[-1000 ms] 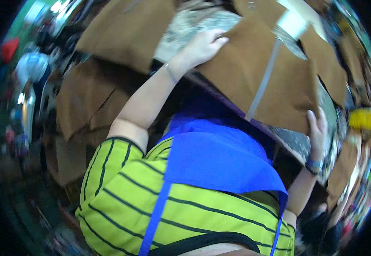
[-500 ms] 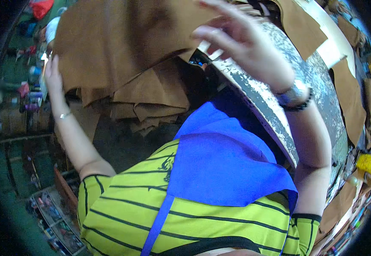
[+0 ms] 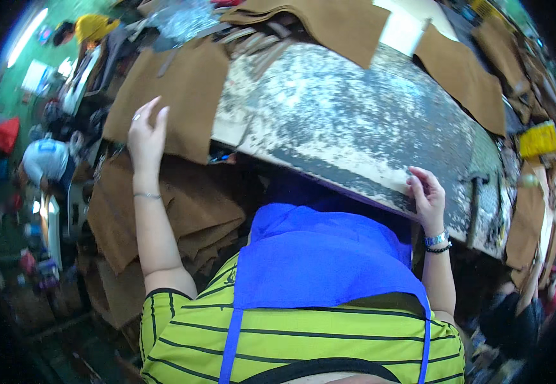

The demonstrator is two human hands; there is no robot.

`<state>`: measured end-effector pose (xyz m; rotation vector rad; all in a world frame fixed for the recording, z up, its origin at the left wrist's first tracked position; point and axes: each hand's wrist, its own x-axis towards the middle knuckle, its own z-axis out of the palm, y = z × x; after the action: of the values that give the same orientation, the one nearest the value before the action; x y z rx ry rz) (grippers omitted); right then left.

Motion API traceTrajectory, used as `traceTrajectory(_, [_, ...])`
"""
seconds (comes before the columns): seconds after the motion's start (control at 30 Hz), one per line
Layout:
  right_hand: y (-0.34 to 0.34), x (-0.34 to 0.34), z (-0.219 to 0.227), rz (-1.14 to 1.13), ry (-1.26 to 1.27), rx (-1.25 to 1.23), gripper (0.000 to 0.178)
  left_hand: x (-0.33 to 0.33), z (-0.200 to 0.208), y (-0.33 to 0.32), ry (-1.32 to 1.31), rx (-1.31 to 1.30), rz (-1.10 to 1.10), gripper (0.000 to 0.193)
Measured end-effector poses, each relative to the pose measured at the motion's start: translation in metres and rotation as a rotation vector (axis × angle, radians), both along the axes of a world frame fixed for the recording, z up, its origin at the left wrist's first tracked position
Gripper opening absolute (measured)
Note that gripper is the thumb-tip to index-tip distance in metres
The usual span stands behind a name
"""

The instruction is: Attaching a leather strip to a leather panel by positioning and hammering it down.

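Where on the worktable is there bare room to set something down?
The wide bare patch is the worn middle of the table, bordered by the brown sheet under the left hand, the brown pieces along the far edge, and the right hand at the near edge. The stack below left is crowded.

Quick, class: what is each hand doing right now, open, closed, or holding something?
Left hand: open, fingers flat on a brown leather piece.
Right hand: open, fingertips touching the worn worktable edge, holding nothing.

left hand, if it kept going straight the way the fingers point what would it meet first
The left hand already lies flat on a brown fabric piece hanging over the table edge. Its fingers point up the picture, so it would likely slide along that piece; depth is unclear.
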<state>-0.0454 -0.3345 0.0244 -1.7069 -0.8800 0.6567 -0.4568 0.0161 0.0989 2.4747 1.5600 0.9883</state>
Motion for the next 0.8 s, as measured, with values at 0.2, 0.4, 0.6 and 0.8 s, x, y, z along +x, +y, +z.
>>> traceTrajectory(0.2, [-0.045,0.013,-0.016,-0.283,-0.208,0.091,0.014,0.216,-0.027,0.01,-0.036,-0.011,-0.562,0.027])
traceTrajectory(0.4, [-0.032,0.006,0.002,-0.22,-0.504,0.015,0.011,0.321,-0.054,-0.034,-0.052,-0.166,-0.806,0.022])
traceTrajectory(0.6, [-0.034,0.015,0.007,-0.153,-0.439,-0.03,0.009,0.325,-0.062,-0.094,0.014,-0.374,-0.971,0.032])
traceTrajectory(0.8, [-0.013,0.129,0.042,-0.299,-0.86,-0.143,0.025,0.267,-0.061,-0.137,-0.037,-0.486,-1.079,0.022])
